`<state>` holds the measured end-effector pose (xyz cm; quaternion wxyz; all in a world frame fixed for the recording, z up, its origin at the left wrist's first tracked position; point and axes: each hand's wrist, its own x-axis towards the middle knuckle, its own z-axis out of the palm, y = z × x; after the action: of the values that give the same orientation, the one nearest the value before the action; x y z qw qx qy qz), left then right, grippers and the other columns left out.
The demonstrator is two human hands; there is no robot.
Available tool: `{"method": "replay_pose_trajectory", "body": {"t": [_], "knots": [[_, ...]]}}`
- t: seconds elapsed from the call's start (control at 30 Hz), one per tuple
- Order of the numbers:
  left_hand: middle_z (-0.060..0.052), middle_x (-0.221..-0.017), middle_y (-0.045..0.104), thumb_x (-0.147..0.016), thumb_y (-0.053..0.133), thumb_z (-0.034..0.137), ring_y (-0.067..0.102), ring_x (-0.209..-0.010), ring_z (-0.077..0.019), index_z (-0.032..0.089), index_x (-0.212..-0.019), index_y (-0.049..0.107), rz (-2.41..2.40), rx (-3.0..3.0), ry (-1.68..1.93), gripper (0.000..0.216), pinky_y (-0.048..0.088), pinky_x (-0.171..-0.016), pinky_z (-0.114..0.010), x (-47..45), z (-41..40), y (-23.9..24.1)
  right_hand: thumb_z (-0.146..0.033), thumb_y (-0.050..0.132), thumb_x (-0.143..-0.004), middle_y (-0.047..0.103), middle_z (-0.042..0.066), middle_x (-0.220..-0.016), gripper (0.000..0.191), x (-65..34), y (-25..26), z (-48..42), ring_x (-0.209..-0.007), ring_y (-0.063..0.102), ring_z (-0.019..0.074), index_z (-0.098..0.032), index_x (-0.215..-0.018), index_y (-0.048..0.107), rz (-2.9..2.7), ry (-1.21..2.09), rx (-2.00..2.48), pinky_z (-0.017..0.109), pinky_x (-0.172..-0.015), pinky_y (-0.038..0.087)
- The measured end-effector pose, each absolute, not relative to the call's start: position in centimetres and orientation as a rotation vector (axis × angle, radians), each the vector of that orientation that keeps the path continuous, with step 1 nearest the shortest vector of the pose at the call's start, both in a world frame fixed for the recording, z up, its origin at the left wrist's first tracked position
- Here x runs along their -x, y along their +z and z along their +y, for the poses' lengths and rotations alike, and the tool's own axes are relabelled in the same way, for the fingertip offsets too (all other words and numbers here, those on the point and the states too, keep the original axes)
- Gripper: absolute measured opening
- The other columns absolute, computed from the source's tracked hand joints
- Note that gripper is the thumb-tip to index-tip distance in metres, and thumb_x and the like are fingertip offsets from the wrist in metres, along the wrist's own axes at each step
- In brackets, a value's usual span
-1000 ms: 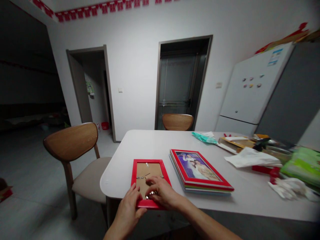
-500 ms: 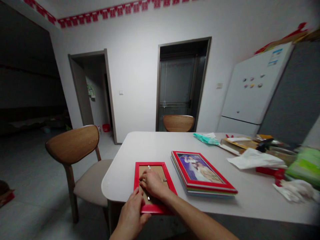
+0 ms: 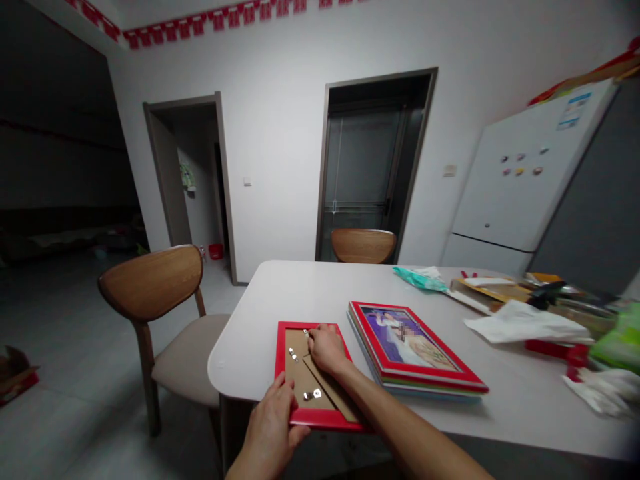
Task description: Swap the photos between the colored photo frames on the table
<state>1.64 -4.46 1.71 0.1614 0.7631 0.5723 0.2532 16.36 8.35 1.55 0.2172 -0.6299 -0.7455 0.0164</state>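
A red picture frame (image 3: 281,353) lies face down near the table's front edge, its brown backing board (image 3: 296,380) facing up. Metal clips (image 3: 313,395) sit along the board's edges, and a narrow brown stand leg (image 3: 327,383) slants across it. My left hand (image 3: 274,417) grips the frame's lower left corner, thumb at the near edge. Over the upper right of the backing, my right hand (image 3: 326,348) has its fingers curled and pressed down beside the top clip; what they pinch is hidden. Right of it rests a stack of picture frames (image 3: 420,347), the top one red with a photo.
The white table (image 3: 295,287) carries a teal packet (image 3: 420,279), white paper (image 3: 525,321), a crumpled tissue (image 3: 600,387) and a green bag (image 3: 623,340) on its right. Wooden chairs stand at the left (image 3: 153,283) and far side (image 3: 363,245).
My right hand has moved from the left of the backing to its upper right, uncovering clips and the stand leg. My left hand keeps its grip. The view has shifted slightly.
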Motion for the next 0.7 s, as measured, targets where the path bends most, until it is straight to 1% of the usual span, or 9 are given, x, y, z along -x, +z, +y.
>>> {"method": "replay_pose_trajectory", "body": {"t": [0.17, 0.23, 0.3, 0.37, 0.47, 0.53, 0.6, 0.7], "knots": [[-0.010, -0.118, 0.050, -0.059, 0.061, 0.015, 0.036, -0.117, -0.0195, 0.014, -0.102, 0.054, 1.637, -2.185, 0.725, 0.043, 0.032, -0.096, -0.031, -1.6, -4.5, 1.8, -0.029, 0.038, -0.078, 0.054, 0.010, -0.094, 0.029, -16.2, 1.4, 8.4, -0.091, 0.043, 0.0232, -0.025, -0.097, 0.061, -2.066, 0.069, 1.780, 0.033, -0.073, 0.032], [-0.009, -0.118, 0.050, -0.059, 0.061, 0.015, 0.036, -0.117, -0.0198, 0.016, -0.099, 0.055, 1.635, -2.188, 0.730, 0.041, 0.032, -0.095, -0.032, -1.7, -4.6, 1.9, -0.028, 0.038, -0.078, 0.054, 0.009, -0.096, 0.030, -15.9, 1.7, 8.1, -0.092, 0.043, 0.0232, -0.026, -0.099, 0.060, -2.077, 0.079, 1.771, 0.033, -0.073, 0.032], [-0.008, -0.117, 0.051, -0.059, 0.061, 0.015, 0.036, -0.117, -0.0201, 0.017, -0.096, 0.057, 1.625, -2.191, 0.736, 0.037, 0.033, -0.094, -0.032, -1.6, -4.5, 1.9, -0.026, 0.038, -0.078, 0.054, 0.009, -0.097, 0.031, -15.9, 2.1, 7.8, -0.092, 0.044, 0.0228, -0.026, -0.101, 0.059, -2.095, 0.093, 1.755, 0.033, -0.074, 0.032], [-0.008, -0.116, 0.052, -0.060, 0.060, 0.016, 0.036, -0.117, -0.0200, 0.017, -0.097, 0.056, 1.612, -2.191, 0.746, 0.037, 0.033, -0.094, -0.033, -1.5, -4.3, 1.9, -0.022, 0.039, -0.077, 0.055, 0.009, -0.099, 0.034, -16.4, 2.7, 7.5, -0.092, 0.046, 0.0212, -0.023, -0.107, 0.055, -2.124, 0.110, 1.725, 0.031, -0.075, 0.033], [-0.010, -0.118, 0.050, -0.059, 0.061, 0.017, 0.036, -0.117, -0.0202, 0.015, -0.104, 0.052, 1.627, -2.168, 0.746, 0.045, 0.032, -0.094, -0.032, -1.2, -3.7, 1.7, -0.016, 0.042, -0.073, 0.055, 0.010, -0.102, 0.041, -18.4, 3.5, 6.7, -0.095, 0.046, 0.0188, -0.018, -0.112, 0.050, -2.186, 0.140, 1.665, 0.027, -0.079, 0.033], [-0.010, -0.117, 0.051, -0.059, 0.061, 0.018, 0.035, -0.117, -0.0204, 0.015, -0.106, 0.051, 1.633, -2.159, 0.737, 0.048, 0.032, -0.095, -0.032, -1.1, -3.3, 1.6, -0.014, 0.045, -0.069, 0.056, 0.011, -0.100, 0.038, -20.0, 3.9, 6.1, -0.094, 0.048, 0.0179, -0.014, -0.105, 0.056, -2.241, 0.173, 1.641, 0.023, -0.079, 0.033], [-0.010, -0.115, 0.052, -0.060, 0.061, 0.020, 0.035, -0.117, -0.0204, 0.014, -0.105, 0.052, 1.630, -2.160, 0.730, 0.047, 0.031, -0.095, -0.031, -1.0, -3.1, 1.6, -0.012, 0.047, -0.065, 0.059, 0.010, -0.093, 0.030, -21.2, 4.0, 5.5, -0.086, 0.052, 0.0163, -0.014, -0.091, 0.063, -2.287, 0.212, 1.639, 0.020, -0.075, 0.035], [-0.011, -0.115, 0.052, -0.061, 0.060, 0.021, 0.035, -0.117, -0.0204, 0.014, -0.101, 0.054, 1.629, -2.159, 0.729, 0.042, 0.031, -0.095, -0.030, -1.0, -3.1, 1.7, -0.013, 0.046, -0.066, 0.058, 0.009, -0.088, 0.023, -21.7, 3.8, 4.9, -0.074, 0.054, 0.0139, -0.014, -0.079, 0.065, -2.283, 0.227, 1.674, 0.019, -0.067, 0.036]]}}
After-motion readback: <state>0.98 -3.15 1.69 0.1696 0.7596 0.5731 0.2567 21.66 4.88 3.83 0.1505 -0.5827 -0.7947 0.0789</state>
